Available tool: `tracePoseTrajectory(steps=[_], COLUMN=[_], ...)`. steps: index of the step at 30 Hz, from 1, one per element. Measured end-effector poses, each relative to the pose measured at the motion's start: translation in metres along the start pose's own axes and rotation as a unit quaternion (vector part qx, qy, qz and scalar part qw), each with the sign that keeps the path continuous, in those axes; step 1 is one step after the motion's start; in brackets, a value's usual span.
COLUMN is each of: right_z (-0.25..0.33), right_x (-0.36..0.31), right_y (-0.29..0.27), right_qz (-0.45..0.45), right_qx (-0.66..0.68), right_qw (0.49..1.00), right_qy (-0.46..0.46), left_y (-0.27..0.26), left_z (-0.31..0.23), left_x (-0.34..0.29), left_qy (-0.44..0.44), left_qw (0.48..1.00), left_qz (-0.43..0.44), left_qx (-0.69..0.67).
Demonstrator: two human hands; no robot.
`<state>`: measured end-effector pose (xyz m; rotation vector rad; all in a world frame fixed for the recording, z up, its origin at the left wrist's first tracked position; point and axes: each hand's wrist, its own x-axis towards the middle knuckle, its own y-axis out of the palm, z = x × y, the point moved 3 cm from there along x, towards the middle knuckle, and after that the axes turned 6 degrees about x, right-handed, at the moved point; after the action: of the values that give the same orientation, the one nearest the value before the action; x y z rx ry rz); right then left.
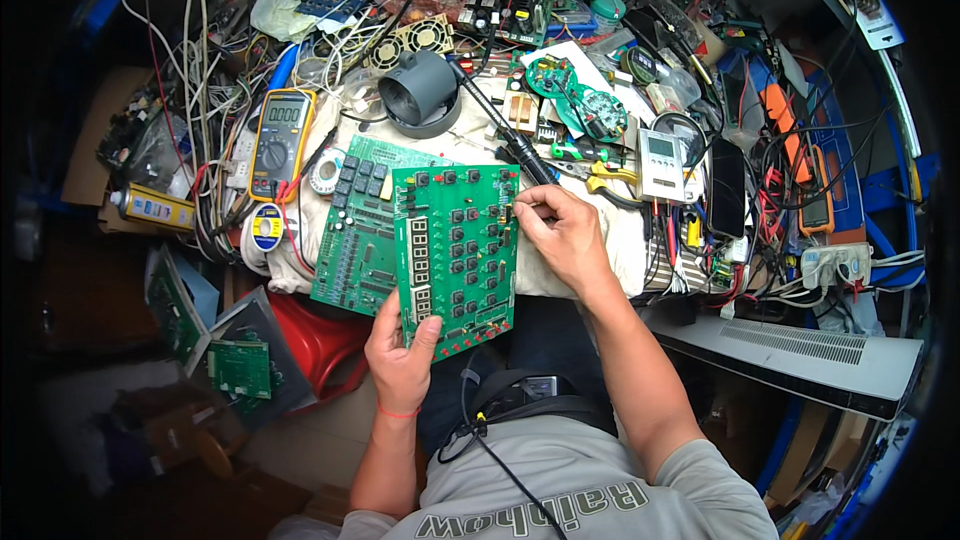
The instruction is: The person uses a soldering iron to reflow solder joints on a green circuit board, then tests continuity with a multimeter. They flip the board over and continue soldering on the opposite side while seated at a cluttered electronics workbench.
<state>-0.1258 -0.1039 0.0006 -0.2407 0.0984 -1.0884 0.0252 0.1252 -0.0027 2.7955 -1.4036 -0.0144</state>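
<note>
My left hand (403, 351) is closed on the lower left edge of a green circuit board (478, 292), its thumb over the front. The board is tilted, with rows of black push buttons and a column of digit displays facing up. At the board's upper right edge, the fingers of my right hand (562, 232) are pinched together on the rim. Any small part between those fingertips is hidden. Behind and left of this board, partly covered by it, lies a larger green circuit board (352, 250) with black relays.
A yellow multimeter (281, 145) and a solder spool (267, 227) are at the left. Beyond the boards stands a grey round holder (418, 90). Yellow-handled pliers (612, 180), a white meter (661, 165) and a black phone (727, 187) lie right, among tangled wires.
</note>
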Motion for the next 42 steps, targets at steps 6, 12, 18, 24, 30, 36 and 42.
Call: tracePoseTrajectory(steps=[6,12,18,24,30,36,42], right_z=[0.002,0.002,-0.001,0.002,0.006,0.008,0.008], right_x=[-0.001,0.001,0.005,0.005,0.006,0.007,0.008], right_y=[-0.001,-0.002,-0.002,-0.003,0.000,0.001,0.001], right_qz=[0.000,0.006,0.027,0.022,0.013,0.010,0.006], right_qx=[-0.010,-0.023,-0.015,-0.001,-0.013,-0.025,-0.030], right_qw=[1.000,1.000,1.000,0.998,0.999,0.998,0.998], right_qy=[-0.012,-0.008,-0.001,0.055,0.049,0.050,0.052], left_y=[0.002,0.004,0.005,0.003,0.000,-0.002,-0.005], left_z=[-0.002,-0.005,-0.005,-0.004,-0.001,0.002,0.006], left_x=[-0.001,-0.002,-0.001,-0.001,0.001,0.003,0.005], left_qy=[0.007,0.014,0.022,0.022,0.008,0.007,0.000], left_qw=[1.000,1.000,1.000,0.999,1.000,1.000,1.000], left_qz=[-0.001,0.002,0.003,0.004,0.008,0.005,0.003], left_qx=[0.020,0.015,0.019,0.029,0.027,0.009,-0.001])
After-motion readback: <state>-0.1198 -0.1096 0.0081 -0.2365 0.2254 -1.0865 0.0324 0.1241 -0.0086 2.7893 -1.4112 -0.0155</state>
